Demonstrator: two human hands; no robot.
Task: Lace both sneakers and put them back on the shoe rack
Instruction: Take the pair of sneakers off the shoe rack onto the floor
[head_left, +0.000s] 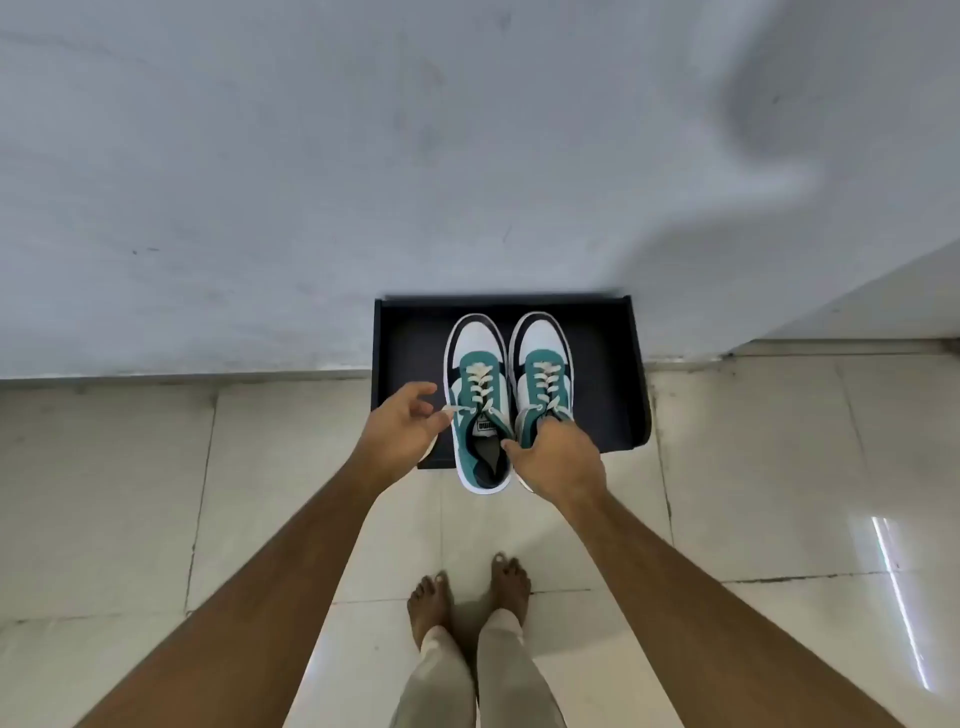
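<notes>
The black, flat-topped shoe rack (405, 343) stands on the pale tiled floor (156, 493) against a grey-white wall (311, 156), and everything else is placed from it. Over its near left corner hovers the left hand (402, 423), palm turned up, fingers loosely curled and apart; a cream lace end lies just by its fingertips, though whether it touches them cannot be told. Just right of that hand, the left teal, white and black low-top sneaker (478, 410) points toe-first toward the wall, its heel hanging past the rack's near edge. Cream laces criss-cross its eyelets. A white label on its tongue carries dark letters, seen upside down, that look like "puma". Touching it on the right, the right teal, white and black sneaker (543, 371) lies parallel, also laced in cream. The right hand (561, 460) covers its heel, knuckles up, fingers pressed into the collars of both shoes, pinching them together. Near the rack, on the tiles, stand two bare feet (467, 597) below beige trouser legs (467, 680).
</notes>
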